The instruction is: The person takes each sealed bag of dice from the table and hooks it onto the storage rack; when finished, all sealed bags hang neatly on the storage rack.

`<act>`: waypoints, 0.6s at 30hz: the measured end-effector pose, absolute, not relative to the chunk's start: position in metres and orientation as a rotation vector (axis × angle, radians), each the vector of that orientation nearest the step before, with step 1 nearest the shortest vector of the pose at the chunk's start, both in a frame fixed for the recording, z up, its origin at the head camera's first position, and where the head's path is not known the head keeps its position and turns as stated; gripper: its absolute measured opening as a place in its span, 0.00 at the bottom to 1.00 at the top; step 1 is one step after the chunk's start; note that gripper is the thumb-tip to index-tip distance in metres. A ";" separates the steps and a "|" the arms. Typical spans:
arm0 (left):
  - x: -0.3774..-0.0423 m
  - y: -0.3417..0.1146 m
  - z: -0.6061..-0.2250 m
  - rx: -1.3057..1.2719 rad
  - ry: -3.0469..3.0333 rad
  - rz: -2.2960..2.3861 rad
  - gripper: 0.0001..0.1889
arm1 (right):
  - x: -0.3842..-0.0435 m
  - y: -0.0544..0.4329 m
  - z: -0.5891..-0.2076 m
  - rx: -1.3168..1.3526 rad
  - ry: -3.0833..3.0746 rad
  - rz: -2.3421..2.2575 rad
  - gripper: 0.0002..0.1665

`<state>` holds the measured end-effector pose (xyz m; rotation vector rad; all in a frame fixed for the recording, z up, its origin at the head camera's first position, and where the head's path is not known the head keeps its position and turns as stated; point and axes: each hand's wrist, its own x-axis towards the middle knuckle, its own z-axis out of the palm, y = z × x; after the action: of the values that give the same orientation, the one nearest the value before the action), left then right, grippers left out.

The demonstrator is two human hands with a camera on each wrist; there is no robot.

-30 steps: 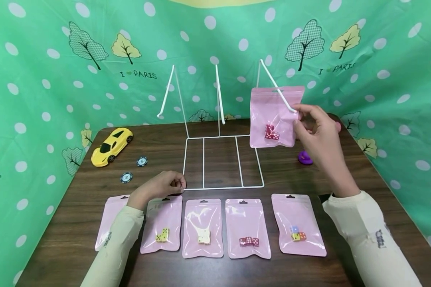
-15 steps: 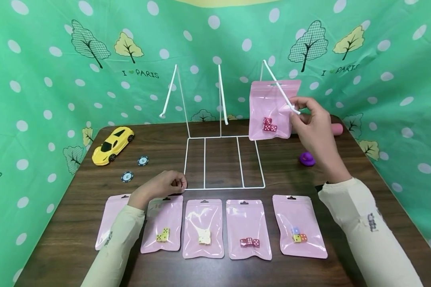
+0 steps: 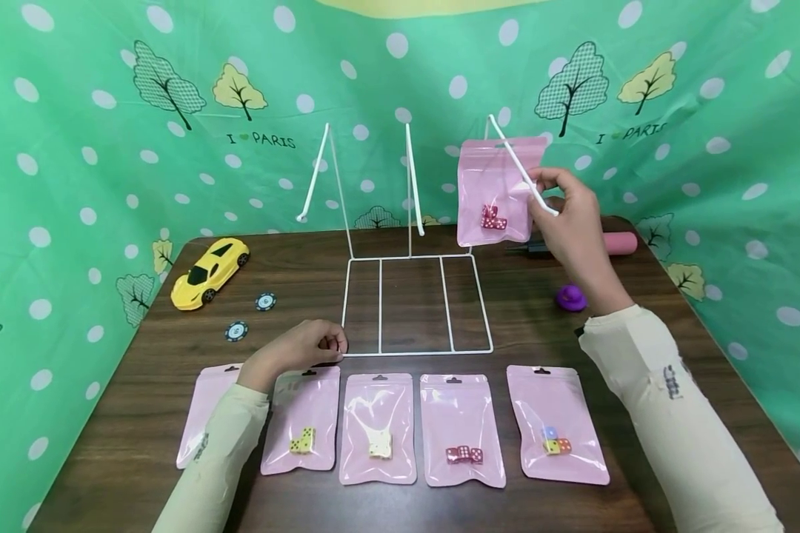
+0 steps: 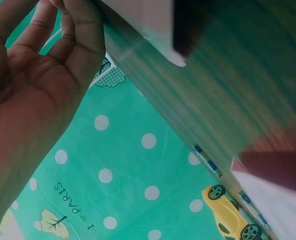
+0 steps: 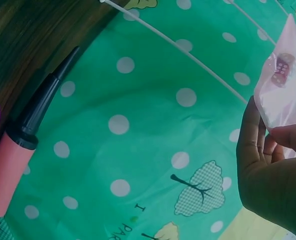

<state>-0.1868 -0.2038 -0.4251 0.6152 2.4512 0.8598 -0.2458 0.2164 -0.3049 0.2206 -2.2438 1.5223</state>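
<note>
Worktop layout is as it was a second ago — five pink pouches along the near edge, the yellow toy car and two chips toward the left edge, the purple toy and the pink pump toward the right edge. What has moved is the sixth pouch, the one with red dice: it has slid up and back along the rightmost arm of the white wire rack, from close to the arm's hooked tip to near its top, above the far right part of the worktop. I judge it is now properly threaded on, no longer only caught on the tip.

Right hand is raised with the forearm stretched toward the far edge — its grip is a pinch of thumb and fingertips on the pouch's right edge, seen closer in the right wrist view.

Left hand has not shifted; it rests with fingers curled at the near left corner of the rack's base frame, apparently pinching the wire there.
</note>
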 end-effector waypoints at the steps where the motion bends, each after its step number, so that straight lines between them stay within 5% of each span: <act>1: -0.187 -0.204 -0.425 0.615 2.451 0.858 0.04 | -0.247 0.216 -0.305 0.228 -2.242 1.523 0.19; 18: -0.186 -0.203 -0.424 0.621 2.450 0.862 0.05 | -0.275 0.213 -0.304 0.269 -2.244 1.488 0.19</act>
<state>-0.1860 -0.2034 -0.4245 0.6207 2.4500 0.8624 -0.2749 0.2129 -0.3036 0.2694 -2.2443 1.4881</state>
